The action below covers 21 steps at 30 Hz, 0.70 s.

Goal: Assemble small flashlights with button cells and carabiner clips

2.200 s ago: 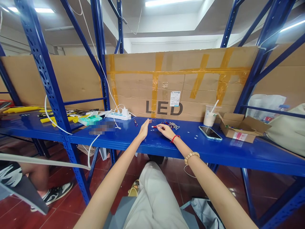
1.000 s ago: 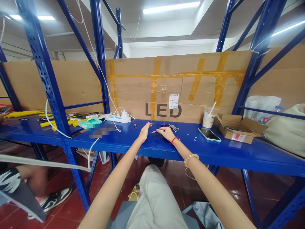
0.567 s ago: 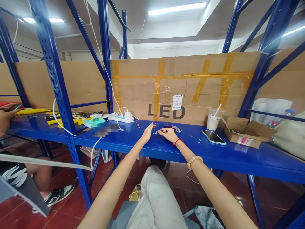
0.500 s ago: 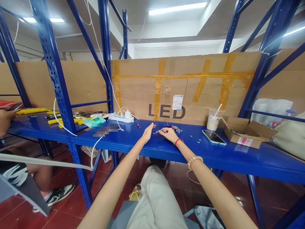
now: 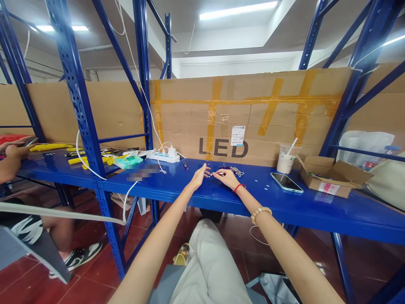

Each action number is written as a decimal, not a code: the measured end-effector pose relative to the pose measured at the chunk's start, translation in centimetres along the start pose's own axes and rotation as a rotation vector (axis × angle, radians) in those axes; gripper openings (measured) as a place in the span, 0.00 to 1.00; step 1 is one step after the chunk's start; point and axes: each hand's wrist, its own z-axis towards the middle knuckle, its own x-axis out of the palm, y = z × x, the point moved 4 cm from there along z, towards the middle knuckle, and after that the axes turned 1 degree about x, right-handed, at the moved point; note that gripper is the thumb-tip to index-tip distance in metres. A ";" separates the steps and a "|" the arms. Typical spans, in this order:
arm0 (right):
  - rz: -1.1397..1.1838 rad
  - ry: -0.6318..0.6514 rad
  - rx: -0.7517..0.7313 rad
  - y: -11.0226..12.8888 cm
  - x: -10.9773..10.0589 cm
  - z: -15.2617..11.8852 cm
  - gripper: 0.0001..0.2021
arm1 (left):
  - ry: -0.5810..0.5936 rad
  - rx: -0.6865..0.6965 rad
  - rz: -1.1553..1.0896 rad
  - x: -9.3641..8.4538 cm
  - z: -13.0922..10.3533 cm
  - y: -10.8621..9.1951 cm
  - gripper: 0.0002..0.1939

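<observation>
My left hand (image 5: 200, 177) rests on its edge on the blue table (image 5: 177, 181), fingers stretched forward and apart, holding nothing that I can see. Just to its right, my right hand (image 5: 226, 177) has its fingers pinched round a small dark red and white item (image 5: 218, 174), too small to name. Behind the right hand lies a pile of small metal clasps and dark coloured pieces (image 5: 236, 171). One dark purple piece (image 5: 185, 166) lies alone, left of my left hand. Small white bits (image 5: 266, 187) are scattered to the right.
On the right are a phone (image 5: 286, 183), a cup with a straw (image 5: 286, 160) and an open cardboard box (image 5: 332, 175). A power strip (image 5: 164, 157) and a green packet (image 5: 128, 161) lie left. Another person's hands (image 5: 15, 150) hold a phone at far left.
The view has shifted slightly, so everything sits a little further right. My left fingers look more spread. At far left, more of the other person's hands and phone shows.
</observation>
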 end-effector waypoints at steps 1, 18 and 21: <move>0.003 0.000 0.002 0.0 0.0 0.0 0.18 | 0.001 0.001 0.000 0.0 0.0 0.0 0.35; 0.032 -0.003 0.034 -0.3 -0.1 0.2 0.15 | -0.005 0.007 0.035 0.0 0.4 0.3 0.35; 0.030 -0.007 0.033 -0.4 -0.1 0.2 0.14 | -0.025 0.015 0.041 -0.1 0.4 0.3 0.33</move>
